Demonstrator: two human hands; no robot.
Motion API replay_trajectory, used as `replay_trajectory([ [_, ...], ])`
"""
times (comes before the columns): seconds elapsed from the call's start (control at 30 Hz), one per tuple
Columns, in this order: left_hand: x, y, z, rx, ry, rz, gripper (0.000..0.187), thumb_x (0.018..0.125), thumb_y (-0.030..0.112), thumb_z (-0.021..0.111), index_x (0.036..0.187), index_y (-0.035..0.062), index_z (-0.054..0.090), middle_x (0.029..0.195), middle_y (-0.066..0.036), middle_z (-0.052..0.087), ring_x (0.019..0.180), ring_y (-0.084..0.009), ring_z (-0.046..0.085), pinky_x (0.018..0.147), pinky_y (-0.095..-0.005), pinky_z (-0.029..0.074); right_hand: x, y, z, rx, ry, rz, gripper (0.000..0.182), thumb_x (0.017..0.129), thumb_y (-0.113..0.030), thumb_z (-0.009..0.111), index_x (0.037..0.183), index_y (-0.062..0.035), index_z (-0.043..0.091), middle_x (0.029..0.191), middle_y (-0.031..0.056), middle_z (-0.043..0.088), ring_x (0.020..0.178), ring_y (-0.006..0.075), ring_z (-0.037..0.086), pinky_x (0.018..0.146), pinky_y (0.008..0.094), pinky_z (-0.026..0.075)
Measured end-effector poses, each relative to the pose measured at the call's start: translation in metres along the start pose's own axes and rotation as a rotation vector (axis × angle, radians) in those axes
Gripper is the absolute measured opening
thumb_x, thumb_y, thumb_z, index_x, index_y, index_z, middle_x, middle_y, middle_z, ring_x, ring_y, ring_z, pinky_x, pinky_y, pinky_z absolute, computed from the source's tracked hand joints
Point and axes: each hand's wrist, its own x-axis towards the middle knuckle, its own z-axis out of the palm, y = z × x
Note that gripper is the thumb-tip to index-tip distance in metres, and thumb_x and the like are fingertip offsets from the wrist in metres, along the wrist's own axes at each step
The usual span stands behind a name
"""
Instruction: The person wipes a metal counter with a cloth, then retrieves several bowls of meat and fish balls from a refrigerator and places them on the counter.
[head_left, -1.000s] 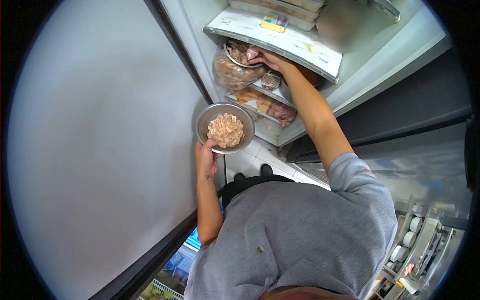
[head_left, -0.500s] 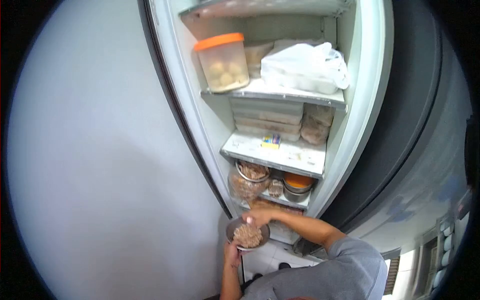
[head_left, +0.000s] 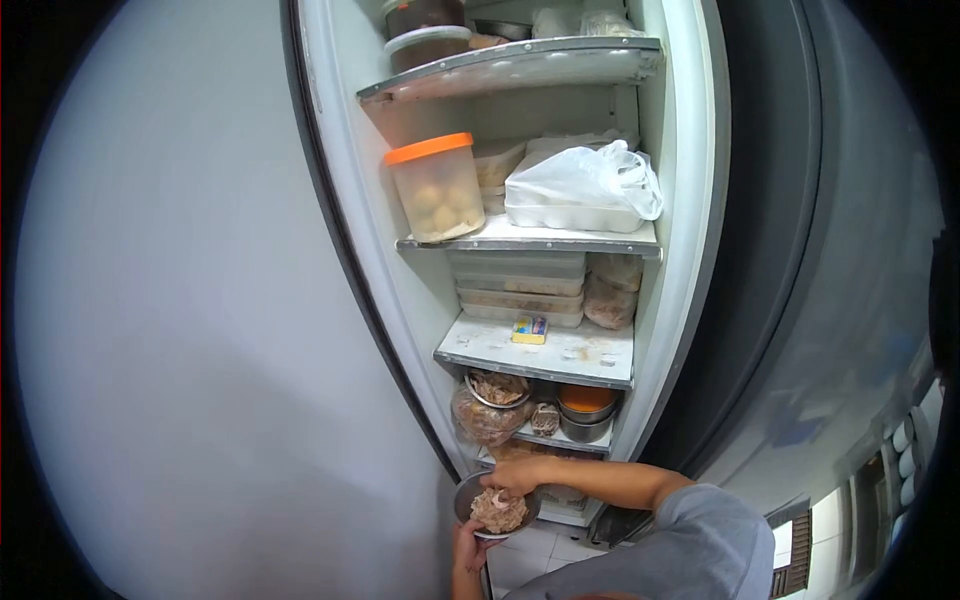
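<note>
My left hand [head_left: 468,546] grips the rim and side of a round metal bowl [head_left: 463,494] from the lower left. Inside lies a heap of pale brown food [head_left: 498,514] that looks like shredded meat. From the right, my right hand [head_left: 518,474] reaches over the bowl, its fingers bent down and pressed together on the top of the heap. What the fingertips pinch is partly hidden. Just behind the bowl, on a low fridge shelf, another metal bowl [head_left: 499,402] of similar food rests on a plastic bag of food [head_left: 490,424].
An open fridge stands ahead. Stacked metal pots [head_left: 585,427] share the low shelf. Above are a small yellow box [head_left: 529,330], flat plastic containers [head_left: 520,303], an orange-lidded tub [head_left: 434,190] and a white plastic bag [head_left: 580,185]. A door panel [head_left: 210,300] fills the left.
The view has tilted up, so the shelves and bowl sit lower in the frame. My right hand's fingers have gone down from above the bowl onto the food.
</note>
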Motion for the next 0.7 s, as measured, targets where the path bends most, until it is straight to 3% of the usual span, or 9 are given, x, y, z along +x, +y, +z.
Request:
replay_trajectory([
  [0.17, -0.003, 0.005, -0.001, -0.081, -0.061, 0.004, 0.052, 0.072, 0.005, 0.050, 0.122, -0.0081, 0.044, 0.114, -0.024, 0.057, 0.094, -0.0365, 0.064, 0.069, -0.0526, 0.058, -0.006, 0.006, -0.031, 0.046, 0.194, -0.128, 0.035, 0.080, -0.028, 0.063, 0.105, -0.0051, 0.052, 0.083, 0.0210, 0.063, 0.082, 0.0393, 0.061, 0.067, 0.0496, 0.047],
  [0.3, -0.002, 0.001, -0.010, -0.029, -0.026, -0.002, 0.051, 0.073, 0.007, 0.049, 0.121, -0.0104, 0.044, 0.114, -0.024, 0.057, 0.094, -0.0375, 0.063, 0.069, -0.0510, 0.059, -0.023, -0.008, -0.066, 0.008, 0.304, -0.091, 0.032, 0.080, -0.028, 0.064, 0.098, -0.0040, 0.052, 0.078, 0.0197, 0.062, 0.078, 0.0402, 0.061, 0.066, 0.0480, 0.047],
  [0.4, -0.011, 0.010, -0.002, 0.042, -0.013, 0.024, 0.050, 0.073, 0.008, 0.048, 0.119, -0.0129, 0.046, 0.113, -0.025, 0.057, 0.094, -0.0377, 0.063, 0.070, -0.0495, 0.059, -0.025, -0.004, -0.073, 0.064, 0.295, -0.060, 0.030, 0.080, -0.026, 0.063, 0.097, -0.0032, 0.052, 0.075, 0.0192, 0.062, 0.077, 0.0407, 0.061, 0.066, 0.0468, 0.047],
  [0.57, -0.010, 0.000, -0.012, 0.042, 0.018, 0.019, 0.050, 0.073, 0.007, 0.047, 0.118, -0.0143, 0.046, 0.111, -0.027, 0.057, 0.092, -0.0378, 0.064, 0.067, -0.0476, 0.060, -0.033, -0.009, -0.084, 0.041, 0.310, -0.039, 0.027, 0.081, -0.024, 0.061, 0.099, -0.0051, 0.053, 0.081, 0.0113, 0.068, 0.080, 0.0350, 0.063, 0.067, 0.0444, 0.048],
  [0.7, -0.015, 0.005, -0.012, 0.085, 0.025, -0.001, 0.050, 0.073, 0.008, 0.048, 0.118, -0.0146, 0.046, 0.110, -0.026, 0.058, 0.091, -0.0374, 0.064, 0.066, -0.0478, 0.060, -0.033, -0.010, -0.087, 0.036, 0.326, -0.005, 0.031, 0.081, -0.025, 0.061, 0.103, -0.0050, 0.053, 0.082, 0.0117, 0.068, 0.081, 0.0358, 0.063, 0.068, 0.0435, 0.049],
])
